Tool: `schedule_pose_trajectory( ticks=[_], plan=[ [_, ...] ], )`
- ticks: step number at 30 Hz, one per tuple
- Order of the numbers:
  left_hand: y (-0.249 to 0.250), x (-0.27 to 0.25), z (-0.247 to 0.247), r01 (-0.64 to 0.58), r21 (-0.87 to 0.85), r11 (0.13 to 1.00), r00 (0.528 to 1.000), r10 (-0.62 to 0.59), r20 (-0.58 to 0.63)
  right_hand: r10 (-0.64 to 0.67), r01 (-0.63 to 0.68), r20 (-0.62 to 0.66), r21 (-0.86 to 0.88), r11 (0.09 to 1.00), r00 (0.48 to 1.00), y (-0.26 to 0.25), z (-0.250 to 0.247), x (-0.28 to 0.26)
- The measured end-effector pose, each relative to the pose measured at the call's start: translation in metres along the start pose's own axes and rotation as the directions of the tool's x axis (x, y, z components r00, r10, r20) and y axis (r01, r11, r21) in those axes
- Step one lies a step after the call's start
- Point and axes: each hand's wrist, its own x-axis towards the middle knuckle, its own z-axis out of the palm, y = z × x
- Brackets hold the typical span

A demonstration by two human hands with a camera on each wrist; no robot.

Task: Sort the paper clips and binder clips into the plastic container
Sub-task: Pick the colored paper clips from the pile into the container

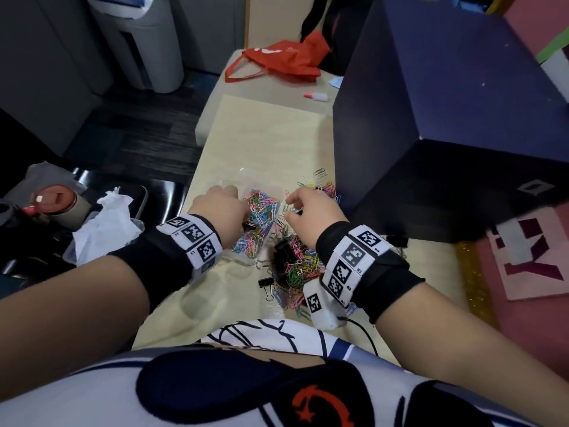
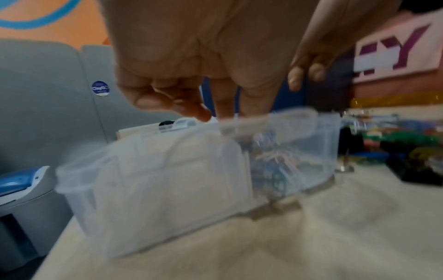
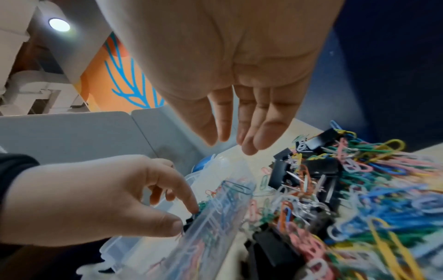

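Nearest me a heap of paper clips (image 1: 300, 266) and black binder clips (image 1: 284, 252) lies loose on the table (image 1: 271, 134). My right hand (image 1: 311, 215) hangs just above it, fingers straight and empty. Beyond, my left hand (image 1: 221, 208) curls over the clear container (image 2: 167, 170), holding a compartment of clips; whether it pinches anything I cannot tell.

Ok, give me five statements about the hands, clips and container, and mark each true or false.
1. The plastic container holds coloured paper clips. True.
2. The right hand grips a binder clip. False: its fingers are straight and hold nothing.
3. The left hand reaches into the container. True.
4. Black binder clips lie in the loose pile on the table. True.
5. The red bag sits inside the container. False: it lies at the table's far end.
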Motion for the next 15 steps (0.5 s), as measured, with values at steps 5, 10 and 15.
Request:
schedule_pose_trajectory(
  ticks=[5,10,15],
  plan=[
    [0.013,0.002,0.008,0.004,0.188,0.982,1.000,-0.001,-0.015,0.057,-0.053,0.060,-0.062,0.997,0.997,0.018,0.005,-0.015],
    [0.019,0.003,0.007,-0.028,0.268,0.963,1.000,0.029,0.003,0.149,-0.143,0.065,-0.083,0.986,0.987,0.039,0.007,-0.027],
    [0.022,-0.003,0.000,-0.029,0.254,0.967,1.000,0.029,0.002,0.214,-0.209,0.030,-0.118,0.971,0.976,0.061,0.007,-0.029]
  ],
)
